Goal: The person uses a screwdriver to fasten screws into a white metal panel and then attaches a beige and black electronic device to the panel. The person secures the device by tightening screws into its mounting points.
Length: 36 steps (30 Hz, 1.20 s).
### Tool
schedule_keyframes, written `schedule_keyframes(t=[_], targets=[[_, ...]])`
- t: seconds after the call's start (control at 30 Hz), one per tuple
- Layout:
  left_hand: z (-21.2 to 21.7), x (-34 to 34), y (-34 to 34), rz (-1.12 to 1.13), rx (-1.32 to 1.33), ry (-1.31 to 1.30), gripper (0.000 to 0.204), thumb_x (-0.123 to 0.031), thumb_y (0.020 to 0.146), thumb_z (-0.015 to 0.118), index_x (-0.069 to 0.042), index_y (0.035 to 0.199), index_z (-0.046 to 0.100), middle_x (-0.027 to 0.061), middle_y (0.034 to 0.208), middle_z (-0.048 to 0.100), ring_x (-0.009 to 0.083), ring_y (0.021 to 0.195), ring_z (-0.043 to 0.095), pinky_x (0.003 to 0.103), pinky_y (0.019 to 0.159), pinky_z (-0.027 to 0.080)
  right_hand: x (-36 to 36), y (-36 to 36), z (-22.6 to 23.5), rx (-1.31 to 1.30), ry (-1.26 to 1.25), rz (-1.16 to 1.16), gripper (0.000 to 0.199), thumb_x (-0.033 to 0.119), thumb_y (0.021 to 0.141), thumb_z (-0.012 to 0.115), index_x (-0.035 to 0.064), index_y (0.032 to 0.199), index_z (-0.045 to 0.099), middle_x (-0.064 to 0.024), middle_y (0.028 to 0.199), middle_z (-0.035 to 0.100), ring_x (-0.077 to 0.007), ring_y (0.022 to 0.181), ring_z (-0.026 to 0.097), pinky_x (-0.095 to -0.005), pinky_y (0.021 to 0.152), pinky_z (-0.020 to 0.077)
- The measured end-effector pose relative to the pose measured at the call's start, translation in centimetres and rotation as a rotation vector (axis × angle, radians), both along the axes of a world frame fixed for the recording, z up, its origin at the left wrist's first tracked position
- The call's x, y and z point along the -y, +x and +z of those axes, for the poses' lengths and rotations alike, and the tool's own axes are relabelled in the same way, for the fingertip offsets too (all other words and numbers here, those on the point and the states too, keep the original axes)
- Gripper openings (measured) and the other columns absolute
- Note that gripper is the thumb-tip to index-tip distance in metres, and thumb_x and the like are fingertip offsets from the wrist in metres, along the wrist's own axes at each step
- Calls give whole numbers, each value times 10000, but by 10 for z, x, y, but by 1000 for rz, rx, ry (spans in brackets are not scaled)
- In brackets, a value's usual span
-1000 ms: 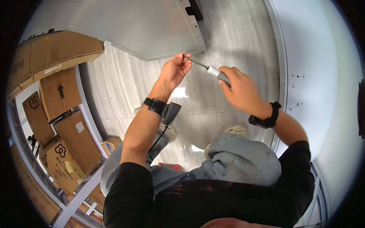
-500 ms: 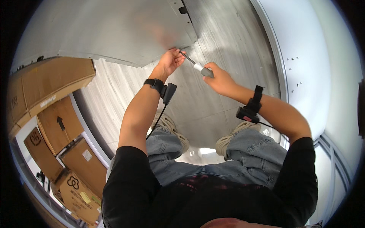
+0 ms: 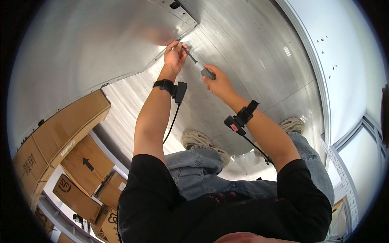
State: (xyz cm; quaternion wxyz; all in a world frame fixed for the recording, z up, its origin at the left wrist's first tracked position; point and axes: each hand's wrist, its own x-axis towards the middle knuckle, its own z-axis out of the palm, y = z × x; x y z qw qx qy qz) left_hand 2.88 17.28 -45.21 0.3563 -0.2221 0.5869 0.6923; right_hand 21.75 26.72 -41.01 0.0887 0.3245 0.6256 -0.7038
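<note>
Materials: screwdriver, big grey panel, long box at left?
Screwdriver: dark shaft probably steel, thin and straight; handle likely plastic or rubber, grey with a pale collar.
Big grey panel: likely sheet metal, satin finish, given hazy reflections; maybe coated.
Long box: looks like cardboard, matte brown, with fold lines.

Near nine o'clock, dark writing [image 3: 27, 165] was printed on a long brown box [image 3: 65, 123]; its thin white strip [image 3: 67, 148] was too small to be read. At eight, a fat black arrow [image 3: 88, 164], pointed toward eleven, was printed on a second box [image 3: 93, 176]. Farther out, a dark ring sign [image 3: 64, 185] was put on a third box [image 3: 79, 198]. At seven, three black loops [image 3: 112, 218] were shown on a fourth box [image 3: 106, 229]. At three, a little red label [image 3: 234, 127] was stuck on a black gadget [image 3: 240, 130]. Near five, pinkish marks [image 3: 223, 198] were printed on the black shirt [image 3: 227, 218], too blurry to be read.
</note>
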Motion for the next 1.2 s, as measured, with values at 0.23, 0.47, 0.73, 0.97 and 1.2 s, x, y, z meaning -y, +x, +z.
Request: schedule_keyframes(t=[0.23,0.47,0.73,0.97,1.2], targets=[[-9,-11,-3,127,-83,-129,94,-32,866,592,-61,947,555,87,826,646,166,613,614,216,471,430,16,-6,-17,-18,-85,-151,392,140,846,610,55,1206,480,-131,922,606,-170,691,597,-304,630,459],[-15,-24,1,246,-116,-209,106,-45,805,684,-60,858,593,56,759,641,153,567,610,216,467,455,29,-8,-25,-2,-121,-233,352,134,865,605,25,1161,451,-138,1001,590,-160,715,590,-304,657,462],[-14,-27,1,254,-117,-218,110,-59,801,694,-72,861,603,36,762,649,142,588,619,233,492,469,28,-13,-30,6,-67,-229,332,134,866,603,38,1153,468,-137,1033,585,-197,804,593,-332,732,460],[-15,-27,2,258,-117,-222,96,-38,814,666,-84,874,606,26,790,653,134,625,625,235,524,472,35,-14,-42,-27,5,-260,344,143,844,625,31,1138,485,-157,1035,593,-261,933,576,-351,809,443],[-15,-27,-1,195,-101,-245,135,-57,849,617,-95,972,574,16,819,653,137,686,640,235,563,461,37,-14,-48,-30,-13,-279,351,138,833,638,28,1129,484,-160,1038,594,-267,938,575,-348,815,441]])
